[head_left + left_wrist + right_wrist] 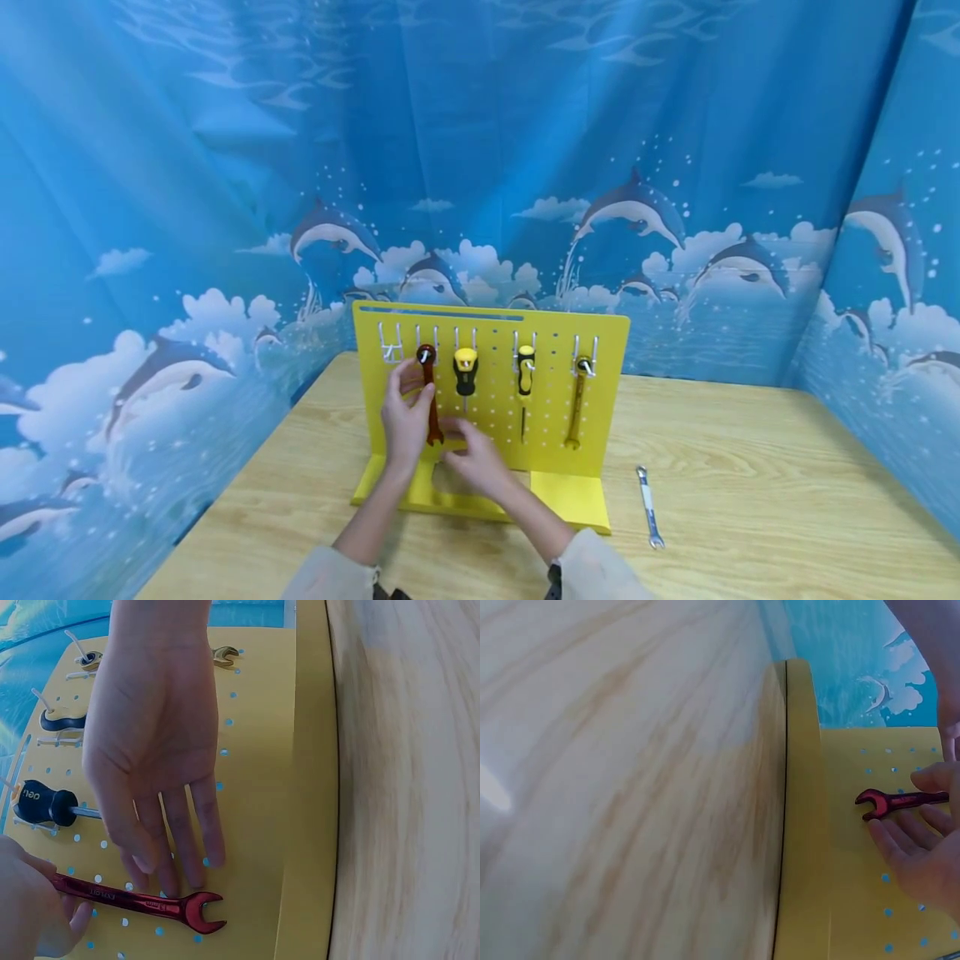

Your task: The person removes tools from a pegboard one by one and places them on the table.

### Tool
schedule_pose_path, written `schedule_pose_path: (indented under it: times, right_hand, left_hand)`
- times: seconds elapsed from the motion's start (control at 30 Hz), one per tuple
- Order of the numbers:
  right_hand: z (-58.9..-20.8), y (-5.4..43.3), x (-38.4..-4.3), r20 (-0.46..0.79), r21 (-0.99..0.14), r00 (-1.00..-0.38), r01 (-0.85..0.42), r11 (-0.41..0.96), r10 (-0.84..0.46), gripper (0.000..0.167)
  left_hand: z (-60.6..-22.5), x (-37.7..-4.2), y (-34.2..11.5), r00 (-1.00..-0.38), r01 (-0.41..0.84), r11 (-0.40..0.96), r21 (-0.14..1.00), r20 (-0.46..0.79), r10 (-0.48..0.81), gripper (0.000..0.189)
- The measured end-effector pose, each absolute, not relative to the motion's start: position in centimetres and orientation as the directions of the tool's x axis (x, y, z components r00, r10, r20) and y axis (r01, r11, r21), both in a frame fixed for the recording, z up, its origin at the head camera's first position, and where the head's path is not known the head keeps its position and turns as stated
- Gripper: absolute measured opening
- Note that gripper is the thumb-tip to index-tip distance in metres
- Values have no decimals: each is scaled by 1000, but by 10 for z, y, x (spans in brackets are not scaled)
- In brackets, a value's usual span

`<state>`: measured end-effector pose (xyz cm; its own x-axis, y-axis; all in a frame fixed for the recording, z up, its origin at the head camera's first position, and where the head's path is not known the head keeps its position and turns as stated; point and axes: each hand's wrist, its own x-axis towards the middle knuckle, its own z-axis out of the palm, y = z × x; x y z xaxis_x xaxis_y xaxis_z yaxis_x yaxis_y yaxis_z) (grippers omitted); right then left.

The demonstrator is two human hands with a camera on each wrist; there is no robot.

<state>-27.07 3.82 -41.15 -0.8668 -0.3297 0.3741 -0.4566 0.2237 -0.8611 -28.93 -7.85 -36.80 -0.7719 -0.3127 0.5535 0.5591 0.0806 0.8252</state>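
A red combination wrench (432,400) hangs upright against the yellow pegboard (491,321), its ring end at a white hook and its open end down. My left hand (406,417) pinches the wrench's upper shank from the left, as the left wrist view (34,904) also shows. Close to the lower end is my right hand (474,461), its fingers extended. In the right wrist view those fingers (907,840) lie beside the red wrench's open jaw; whether they touch it I cannot tell.
A stubby screwdriver (466,375), a longer yellow-black screwdriver (525,375) and a gold-toned wrench (577,408) hang on the board. Another hook (391,350) stands at its left end. A silver wrench (649,508) lies on the wooden table (750,467), right of the board.
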Motion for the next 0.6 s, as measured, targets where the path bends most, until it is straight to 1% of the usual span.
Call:
schedule_pose_path:
  times: [0.17, 0.23, 0.4, 0.5, 0.6]
  right_hand:
    - [-395, 35, -258, 396, -863, -855, -471, 182, -334, 42]
    - [-396, 35, -257, 398, -847, -855, -482, 226, -333, 42]
    - [-417, 35, -268, 411, -764, -844, -525, 375, -344, 38]
    - [-418, 35, -265, 419, -743, -838, -538, 397, -349, 34]
    - [-416, 36, -260, 425, -750, -835, -541, 381, -350, 31]
  left_hand:
    - [-366, -290, -78, -791, 526, 92, 845, 527, -312, 48]
    - [-365, -290, -77, -790, 517, 122, 847, 527, -314, 49]
    - [-362, -288, -78, -791, 500, 175, 848, 530, -305, 52]
    - [-359, -286, -80, -808, 483, 182, 857, 516, -286, 55]
    - [-356, -284, -81, -828, 464, 181, 867, 497, -260, 57]
